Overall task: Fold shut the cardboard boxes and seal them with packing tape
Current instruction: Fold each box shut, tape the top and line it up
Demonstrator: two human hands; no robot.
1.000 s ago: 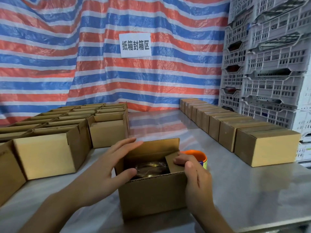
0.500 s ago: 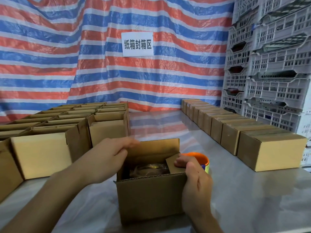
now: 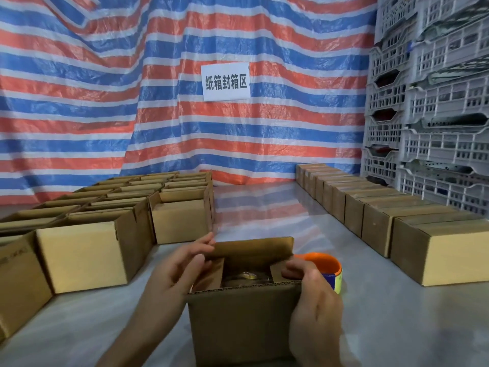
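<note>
Here the person is folding in the small side flaps of the open box (image 3: 242,321) that stands on the tabletop (image 3: 397,327) right in front of them, so the closing step is in hand and the taping has not begun. The right hand (image 3: 313,308) wraps the box's right top corner, its fingers (image 3: 292,271) curled over the right flap (image 3: 276,272) and pressing it inward. The left hand (image 3: 176,271) is at the left side, fingers loosely bent against the left flap (image 3: 209,274), which tilts inward but is not yet flat. Something shiny lies inside the box, too dim to name. The back flap (image 3: 254,247) stands upright, and the near flap appears to be not yet folded over. Judging from this, the next move calls for pushing both side flaps level, then bringing the back and front flaps down over them so the edges meet. Just behind the box on the right sits an orange-cored roll of tape (image 3: 326,271), within reach for the seam. Farther left stand rows of open boxes (image 3: 82,255), and along the right a line of closed boxes (image 3: 439,252). Behind hang a striped tarp (image 3: 132,102) with a paper sign (image 3: 225,82), and stacked grey crates (image 3: 434,102).
</note>
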